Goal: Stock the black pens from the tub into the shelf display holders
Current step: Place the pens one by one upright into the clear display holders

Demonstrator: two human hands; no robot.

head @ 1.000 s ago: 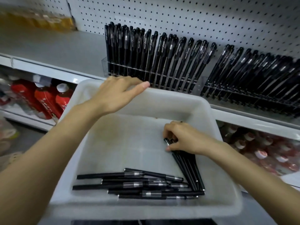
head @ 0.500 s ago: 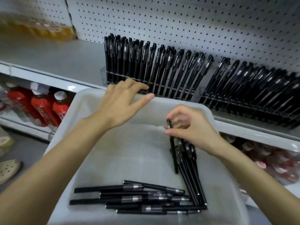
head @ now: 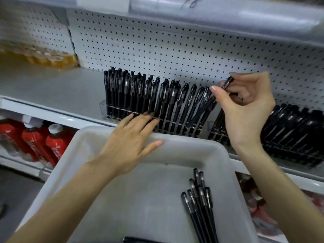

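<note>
Pen (head: pixel 228 82) pinched by R hand (head: pixel 245 116) fingers above holder (head: pixel 103 109); we see L hand (head: pixel 129 142) fingers straight, touching holder front (more pens (head: pixel 198 200) in tub (head: pixel 192 148)).

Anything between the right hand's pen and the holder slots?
Nothing separate does. The pen pinched by the right hand angles toward the right end of the clear holder, where leaning stocked pens crowd the slots. The left hand rests at its middle, off that path.

Upper shelf edge (head: pixel 228 14), above the pegboard (head: pixel 175 50): handwritten mark, seemingly "16".
Pen barrels (head: pixel 152 92): white print, illegible.
</note>
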